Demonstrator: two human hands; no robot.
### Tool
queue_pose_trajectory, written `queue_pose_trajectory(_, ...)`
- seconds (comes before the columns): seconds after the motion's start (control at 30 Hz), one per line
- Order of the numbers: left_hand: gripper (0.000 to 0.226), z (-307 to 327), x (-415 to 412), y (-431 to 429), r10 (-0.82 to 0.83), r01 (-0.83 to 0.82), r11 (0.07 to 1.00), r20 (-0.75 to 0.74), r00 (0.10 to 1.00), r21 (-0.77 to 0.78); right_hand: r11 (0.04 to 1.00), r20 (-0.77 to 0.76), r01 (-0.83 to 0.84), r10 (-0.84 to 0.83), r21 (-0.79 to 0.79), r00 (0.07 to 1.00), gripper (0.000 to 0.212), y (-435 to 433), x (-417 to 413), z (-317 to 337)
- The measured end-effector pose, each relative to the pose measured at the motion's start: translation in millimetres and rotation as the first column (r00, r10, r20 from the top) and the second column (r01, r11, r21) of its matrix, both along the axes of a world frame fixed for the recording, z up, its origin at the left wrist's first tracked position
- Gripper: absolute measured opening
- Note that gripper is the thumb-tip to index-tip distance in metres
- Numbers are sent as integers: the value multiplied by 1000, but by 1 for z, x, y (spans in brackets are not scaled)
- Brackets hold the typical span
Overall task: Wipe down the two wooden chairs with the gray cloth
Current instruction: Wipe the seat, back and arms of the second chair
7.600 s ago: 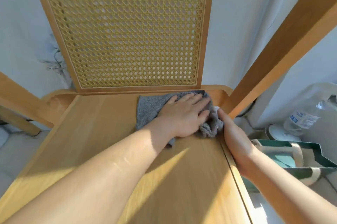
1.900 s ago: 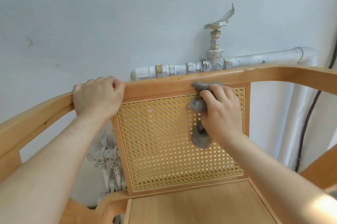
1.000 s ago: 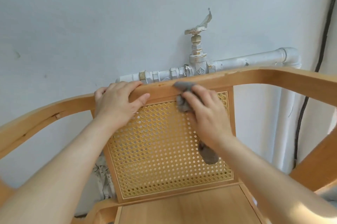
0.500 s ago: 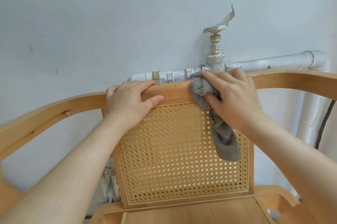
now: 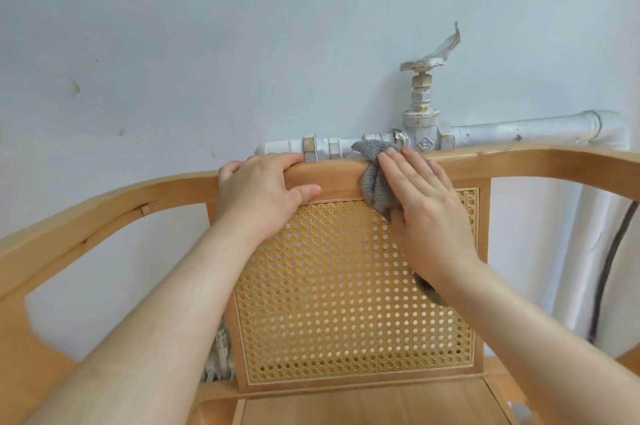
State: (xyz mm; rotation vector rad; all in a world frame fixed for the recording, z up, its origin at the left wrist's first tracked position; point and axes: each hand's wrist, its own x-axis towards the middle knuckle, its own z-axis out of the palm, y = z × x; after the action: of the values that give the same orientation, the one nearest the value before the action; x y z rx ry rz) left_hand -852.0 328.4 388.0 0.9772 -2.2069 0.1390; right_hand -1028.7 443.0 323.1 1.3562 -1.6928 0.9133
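Observation:
A wooden chair (image 5: 104, 213) with a cane-mesh back panel (image 5: 332, 303) faces me, its curved top rail running across the view. My left hand (image 5: 259, 192) grips the top rail left of centre, fingers over the far side and thumb on the front. The gray cloth (image 5: 375, 182) is draped over the rail. My right hand (image 5: 422, 213) presses it flat against the rail and upper mesh with straight fingers. A tail of cloth shows under my right wrist. Only one chair is in view.
A white painted pipe (image 5: 519, 130) with a valve (image 5: 420, 92) runs along the pale wall just behind the top rail. A dark cable (image 5: 613, 258) hangs at the right. The wooden seat (image 5: 374, 407) lies at the bottom.
My right hand has flattened and slid a little left and down along the rail with the cloth. My left hand keeps its grip on the rail.

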Motion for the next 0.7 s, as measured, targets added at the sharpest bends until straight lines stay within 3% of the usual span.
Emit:
queue_pose_trajectory(0.1,42,0,0,0,-1,1,1000,-3,1000,13,1000,45,5,-5,9,999,59,-33,43,7)
queue_pose_trajectory(0.23,27,-4,6,-6,-35,35,998,-7,999,-52,986,-45,-125,130,106,991,57,-54,81,6)
queue_pose_trajectory(0.33,55,-3,7,-6,-49,49,999,24,999,0,980,-153,-63,92,187,984,60,-24,37,4)
queue_pose_trajectory(0.4,69,-4,6,-6,-59,58,998,44,997,18,993,-23,26,-24,115,999,62,-4,5,8)
queue_pose_trajectory(0.5,65,-3,6,-2,-59,59,998,19,998,7,993,177,101,-109,54,978,61,-20,36,14)
queue_pose_trajectory(0.6,57,4,8,5,-90,89,994,12,996,68,995,130,-53,42,79,991,62,-57,96,16)
queue_pose_trajectory(0.7,52,13,20,6,-124,134,979,-70,990,157,984,40,-83,78,155,996,65,-60,103,15)
